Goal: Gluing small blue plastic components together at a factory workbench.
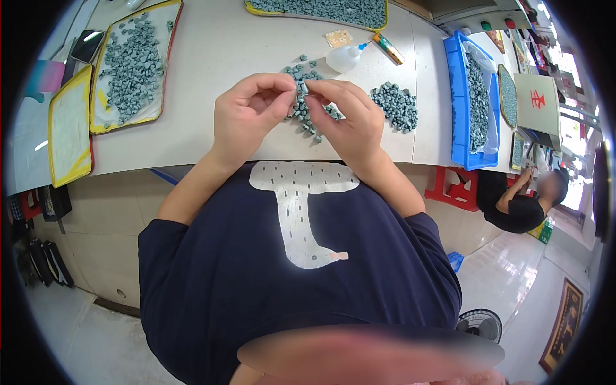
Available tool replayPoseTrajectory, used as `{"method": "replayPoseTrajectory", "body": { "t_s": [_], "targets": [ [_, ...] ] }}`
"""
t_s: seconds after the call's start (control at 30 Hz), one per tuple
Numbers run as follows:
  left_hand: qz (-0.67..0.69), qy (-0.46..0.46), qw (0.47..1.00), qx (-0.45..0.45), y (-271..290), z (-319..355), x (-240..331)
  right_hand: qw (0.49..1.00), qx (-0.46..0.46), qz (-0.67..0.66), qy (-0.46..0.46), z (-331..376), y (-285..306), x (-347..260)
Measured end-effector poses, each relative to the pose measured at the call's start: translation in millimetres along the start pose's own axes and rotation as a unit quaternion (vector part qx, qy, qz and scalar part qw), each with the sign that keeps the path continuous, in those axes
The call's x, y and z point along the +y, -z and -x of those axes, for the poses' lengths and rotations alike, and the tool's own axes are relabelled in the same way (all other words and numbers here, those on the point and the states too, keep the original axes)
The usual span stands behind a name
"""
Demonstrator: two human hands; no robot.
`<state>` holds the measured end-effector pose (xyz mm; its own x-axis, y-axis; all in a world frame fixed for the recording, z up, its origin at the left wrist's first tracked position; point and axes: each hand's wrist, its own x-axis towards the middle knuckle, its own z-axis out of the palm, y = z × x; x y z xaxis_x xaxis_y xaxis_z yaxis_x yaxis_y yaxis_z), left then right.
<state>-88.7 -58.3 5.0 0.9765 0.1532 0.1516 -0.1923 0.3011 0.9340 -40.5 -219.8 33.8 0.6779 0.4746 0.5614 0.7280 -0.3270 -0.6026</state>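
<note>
My left hand (pixel 251 109) and my right hand (pixel 350 119) meet above the table, thumb and forefinger of each pinched on a small grey-green piece (pixel 301 87). Its exact kind is too small to make out, and fingertips cover part of it. Under and around my fingers lies a loose scatter of similar pieces (pixel 306 120). A heap of more such pieces (pixel 395 107) sits just right of my right hand. Beyond the hands, a white squeeze bottle with a blue tip (pixel 344 59) stands near a green-and-orange tube-like packet (pixel 389 49) and a small tan card (pixel 339 38).
To the left are a yellow-rimmed tray (pixel 101 102) of pieces, another yellow-edged tray (pixel 70 128) and a phone (pixel 88 45). A filled tray (pixel 321 9) lies at the far edge. On the right stands a blue bin (pixel 457 102); beyond it sits another person (pixel 518 204).
</note>
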Motion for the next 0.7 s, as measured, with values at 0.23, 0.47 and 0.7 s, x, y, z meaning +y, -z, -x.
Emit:
{"method": "replayPoseTrajectory", "body": {
  "t_s": [0.23,0.47,0.7],
  "targets": [
    [0.1,0.096,0.99,-0.03,2,1,-6,1.0,0.023,-0.014,0.002,1,-1,-3],
    [0.12,0.118,0.985,-0.026,5,0,-8,0.999,0.021,-0.025,-0.022,2,-4,-2],
    [0.264,0.202,0.943,-0.021,7,-5,-13,0.998,0.022,-0.031,-0.05,4,-10,6]
  ]
}}
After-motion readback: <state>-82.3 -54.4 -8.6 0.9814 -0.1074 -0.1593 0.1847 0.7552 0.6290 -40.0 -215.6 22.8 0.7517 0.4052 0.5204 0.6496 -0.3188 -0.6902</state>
